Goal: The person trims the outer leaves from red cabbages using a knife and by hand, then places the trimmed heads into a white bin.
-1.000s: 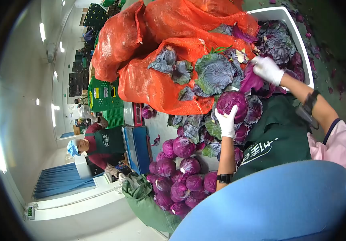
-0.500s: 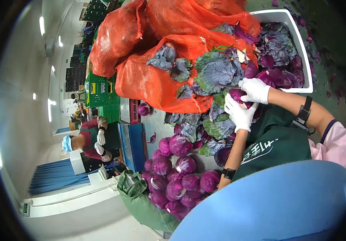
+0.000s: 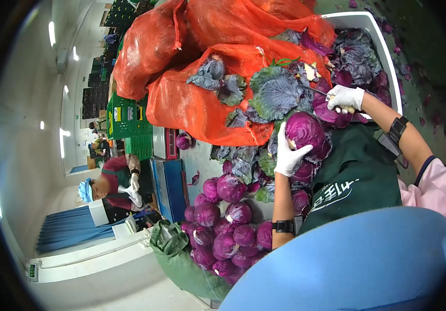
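- Purple and round, the cabbage (image 3: 305, 132) is showing a smooth, trimmed face, with a few loose outer leaves hanging at its right edge.
- It is sitting up in front of the person's green apron (image 3: 355, 176), above the leaf scraps and just beside the orange sacks (image 3: 202, 109).
- Left hand (image 3: 288, 153), in a white glove, is cupping the head from below, fingers spread wide and pressed against its skin.
- Right hand (image 3: 345, 97), also gloved, is closing tight around a knife (image 3: 322, 93); its thin blade is pointing away toward the big leaves (image 3: 274, 93) lying on the sacks.
- That hand is hovering just beside the cabbage, over the white tub (image 3: 388, 62) of purple trimmings.
- Trimmed heads are lying in a pile (image 3: 228, 228) lower down, well apart from the held one.
- Another person (image 3: 119, 186) in a blue cap is working at the far left.
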Action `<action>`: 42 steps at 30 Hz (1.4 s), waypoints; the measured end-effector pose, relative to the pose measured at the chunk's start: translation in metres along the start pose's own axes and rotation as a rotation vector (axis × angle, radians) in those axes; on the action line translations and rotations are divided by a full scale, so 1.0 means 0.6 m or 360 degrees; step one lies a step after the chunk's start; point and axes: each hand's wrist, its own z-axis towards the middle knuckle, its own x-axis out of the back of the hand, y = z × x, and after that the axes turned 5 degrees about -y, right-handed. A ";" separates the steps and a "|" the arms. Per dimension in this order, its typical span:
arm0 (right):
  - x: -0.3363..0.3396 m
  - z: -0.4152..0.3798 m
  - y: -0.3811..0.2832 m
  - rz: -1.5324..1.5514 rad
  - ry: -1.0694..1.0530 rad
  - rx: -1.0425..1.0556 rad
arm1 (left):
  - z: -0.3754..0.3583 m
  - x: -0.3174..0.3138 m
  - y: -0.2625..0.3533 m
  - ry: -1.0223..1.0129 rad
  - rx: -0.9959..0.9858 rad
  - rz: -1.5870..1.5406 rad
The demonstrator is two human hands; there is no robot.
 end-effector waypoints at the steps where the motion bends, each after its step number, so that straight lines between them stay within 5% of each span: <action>1: 0.003 -0.002 0.010 0.0089 0.0046 -0.0035 | -0.002 0.006 0.002 -0.0028 0.0068 -0.0263; 4: 0.023 -0.001 0.049 0.0097 0.0175 -0.0140 | 0.005 0.041 -0.015 0.0018 0.0122 -0.0295; 7: 0.004 0.044 0.113 -0.0865 0.0775 0.0746 | 0.014 0.053 -0.029 0.0070 0.0155 -0.0270; 9: -0.061 0.037 0.049 -0.0622 0.0788 0.1060 | 0.021 0.039 -0.022 0.0114 0.0152 -0.0243; 11: -0.106 -0.010 -0.041 -0.0797 0.0386 0.0778 | 0.028 0.006 -0.002 0.0168 0.0129 -0.0214; 14: -0.137 0.003 -0.060 -0.1158 0.0451 0.0533 | 0.041 -0.010 -0.017 0.0221 0.0062 -0.0088; 20: -0.106 0.034 -0.032 -0.1153 0.0363 0.0429 | 0.040 -0.036 0.004 0.0350 0.0124 0.0811; 22: -0.103 0.055 -0.001 -0.1395 0.0567 0.0724 | 0.044 -0.052 0.035 0.0357 0.0205 0.1119; 23: -0.104 0.061 0.008 -0.1516 0.0669 0.0874 | 0.045 -0.046 0.031 0.0331 0.0167 0.0971; 25: -0.082 0.021 -0.021 -0.0329 0.0196 0.0193 | 0.044 -0.020 0.006 0.0289 0.0093 0.0674; 30: -0.019 0.028 0.023 0.0194 0.0212 0.0022 | 0.024 0.057 -0.027 -0.0108 0.0075 -0.0198; 35: 0.024 0.022 0.098 0.0241 0.0348 -0.0096 | 0.017 0.082 -0.039 -0.0077 0.0169 -0.0738; 37: 0.030 0.018 0.128 0.0057 0.0660 -0.0174 | 0.013 0.096 -0.054 0.0023 0.0278 -0.1033; 41: -0.031 0.013 0.067 -0.1183 0.1247 0.1223 | 0.027 0.086 -0.047 0.0162 0.0301 -0.1071; 42: -0.060 0.016 0.041 -0.1019 0.1056 0.1322 | 0.037 0.083 -0.051 0.0180 0.0295 -0.0982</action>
